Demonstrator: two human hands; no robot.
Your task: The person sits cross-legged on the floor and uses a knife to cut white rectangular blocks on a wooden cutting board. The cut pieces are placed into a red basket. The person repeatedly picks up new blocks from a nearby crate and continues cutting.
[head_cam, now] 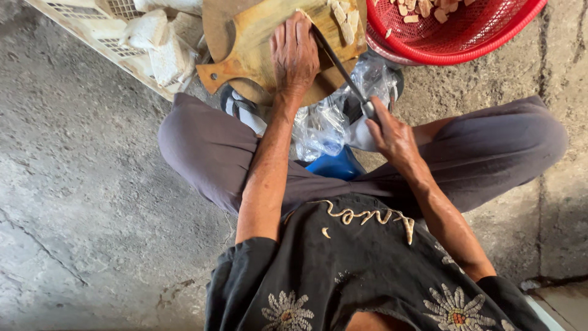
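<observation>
Two hands work at one wooden board in the head view, and I see them from above. My left hand lies flat, fingers together, pressing down on whatever is being cut; my palm hides that piece, so I cannot tell its shape. My right hand is clamped round the handle of one knife, whose blade runs up toward 11 o'clock and meets the board just beside my left fingertips.

To cut well here, I judge the left fingertips should stay curled back from the edge, the blade should come down straight, and the board should stay steady on the floor.

Counting: one board, one knife, one red basket at 1 o'clock holding many cut pieces, too many to number. Some three or four pale slices lie on the board at 12 o'clock. One white crate at 10 o'clock holds about three pale blocks. One clear plastic bag sits between the knees.
</observation>
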